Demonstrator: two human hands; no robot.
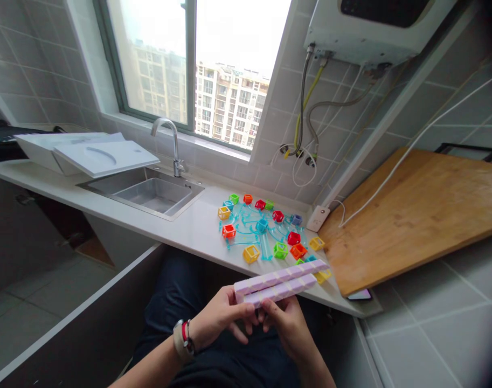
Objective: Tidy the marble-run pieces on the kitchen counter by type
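Observation:
Between my two hands is a pale purple segmented block strip (276,279) with cream bands, its two long rows lying side by side with a narrow gap. I cannot tell whether the rows join at the left end. My left hand (219,319) grips that end, thumb along the near side. Closer to the middle, my right hand (288,326) pinches the near row from below, with its thumb on the side. The strip is held above the counter's front edge. Beyond it lie several hollow plastic cubes, such as a yellow cube (251,254) and a green cube (281,250), among translucent blue connector pieces (265,245).
The white counter (189,231) holds a steel sink (154,195) with a faucet (175,145). White open boxes (108,156) rest at the left, partly over the sink. A wooden board (415,215) leans at the right beside a white power socket (318,218) and cable.

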